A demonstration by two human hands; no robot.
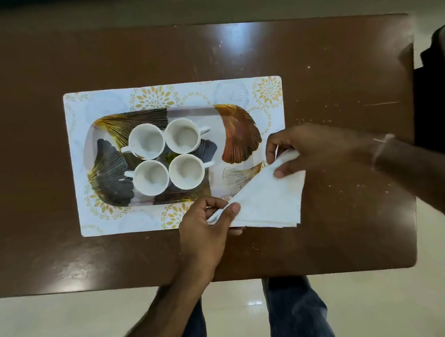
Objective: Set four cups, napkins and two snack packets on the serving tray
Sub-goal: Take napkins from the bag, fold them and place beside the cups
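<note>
Holding: both hands grip a stack of white napkins (266, 202) at the near right corner of the tray (236, 133).
Left hand: the left hand (207, 229) pinches the napkins' near-left corner, thumb on top, other fingers under the edge.
Right hand: the right hand (308, 147) pinches the far corner, which is bunched up between thumb and fingers.
Napkins' lie: the folded long edge runs on a slant from the left hand up to the right hand; the rest of the stack hangs toward the table (328, 89), off the tray.
Way to go: the bare part of the tray lies just to the left and away from the napkins, touching or nearly touching their slanted edge.
Nearer hand: the right hand already sits at the tray's right end, so it seems the one to lead.
Cups: four white cups (146, 141) stand grouped on the tray's left half, well clear.
Mat: the tray rests on a patterned mat (107, 97).
Snack packets: none seen; probably that step is not yet done.
</note>
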